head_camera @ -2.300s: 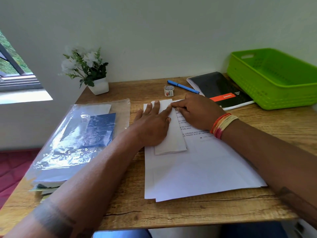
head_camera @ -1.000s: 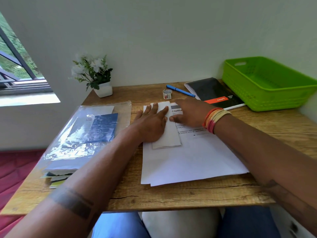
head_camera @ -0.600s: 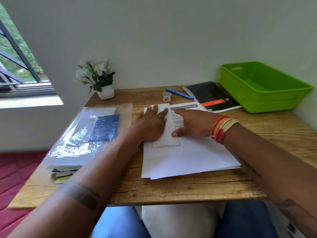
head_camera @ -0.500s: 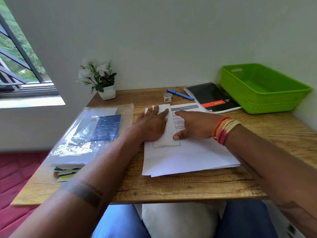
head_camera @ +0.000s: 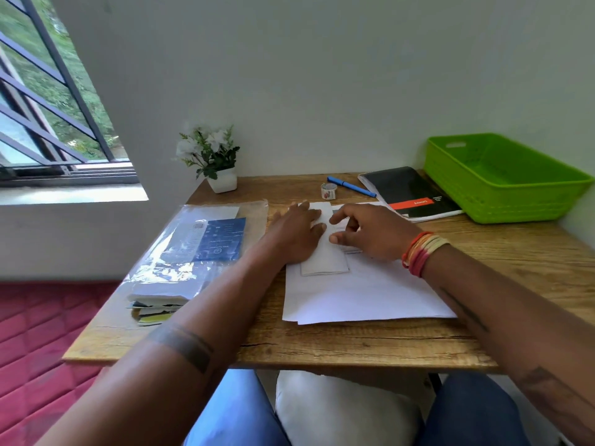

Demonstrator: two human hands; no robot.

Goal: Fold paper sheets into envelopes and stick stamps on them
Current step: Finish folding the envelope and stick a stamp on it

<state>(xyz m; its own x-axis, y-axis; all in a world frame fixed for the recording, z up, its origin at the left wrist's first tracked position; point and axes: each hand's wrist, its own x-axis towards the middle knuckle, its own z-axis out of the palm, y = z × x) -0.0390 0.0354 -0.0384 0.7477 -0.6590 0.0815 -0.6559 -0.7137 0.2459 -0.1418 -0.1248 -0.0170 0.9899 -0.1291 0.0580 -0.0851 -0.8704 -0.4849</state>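
Observation:
A narrow folded white paper (head_camera: 325,259) lies on a stack of white sheets (head_camera: 360,297) in the middle of the wooden desk (head_camera: 531,252). My left hand (head_camera: 297,235) lies flat on the folded paper's left half, fingers straight. My right hand (head_camera: 370,233) is arched over its right edge, with curled fingers and the thumb pinching that edge. A printed sheet shows just under this hand. A small roll of stamps (head_camera: 328,190) stands behind the papers.
A blue pen (head_camera: 351,187) and a black notebook (head_camera: 409,194) lie at the back. A green plastic basket (head_camera: 502,181) fills the back right corner. A plastic sleeve with booklets (head_camera: 196,249) covers the left side. A white flower pot (head_camera: 222,181) stands at the back left.
My right hand has gone from flat on the paper to arched, its fingers curled at the folded paper's right edge. My left hand has stayed flat. The camera has tilted up.

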